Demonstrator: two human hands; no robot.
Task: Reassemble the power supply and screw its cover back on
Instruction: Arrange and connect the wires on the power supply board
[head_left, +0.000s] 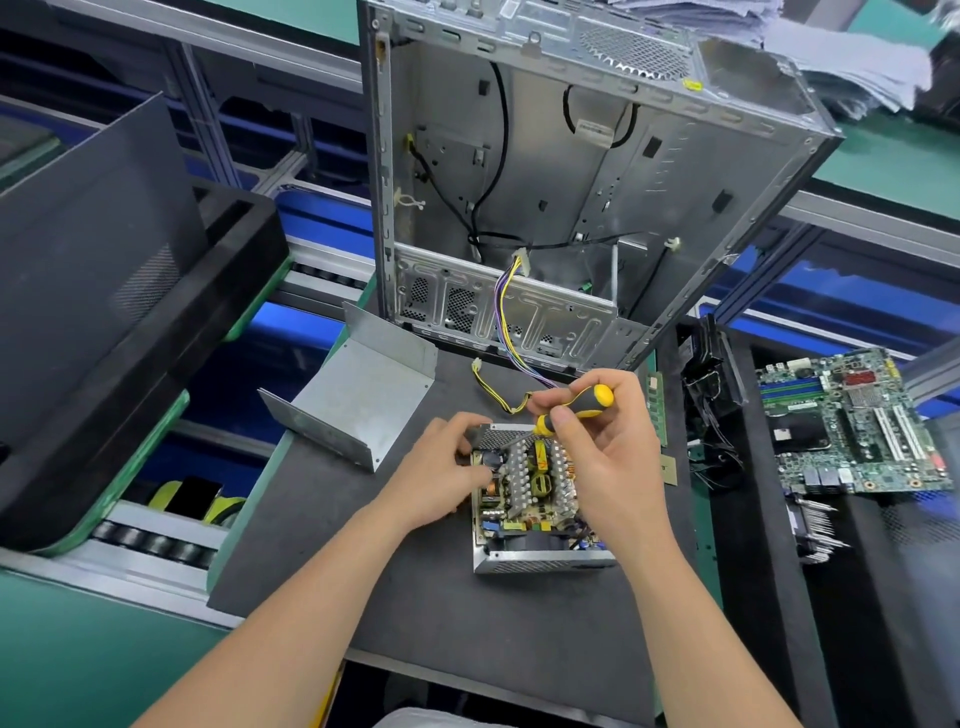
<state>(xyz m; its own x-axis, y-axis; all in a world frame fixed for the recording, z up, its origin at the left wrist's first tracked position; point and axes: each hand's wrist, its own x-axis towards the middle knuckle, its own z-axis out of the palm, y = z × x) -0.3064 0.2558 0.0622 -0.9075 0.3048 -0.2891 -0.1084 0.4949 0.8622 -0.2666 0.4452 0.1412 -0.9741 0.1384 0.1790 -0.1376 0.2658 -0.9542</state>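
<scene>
The open power supply (524, 558) lies on a dark mat, its circuit board and heatsinks exposed. My left hand (441, 467) grips its far left corner. My right hand (602, 447) holds a yellow and black screwdriver (576, 402), its tip angled down into the far left part of the board. The bent metal cover (363, 400) lies apart on the mat, to the left of the power supply. A bundle of coloured wires (504, 322) runs from the power supply up into the case.
An empty computer case (571, 182) stands open right behind the power supply. A motherboard (852, 421) lies to the right with a black part (711, 384) beside it. A large black tray (104, 338) sits on the conveyor at left.
</scene>
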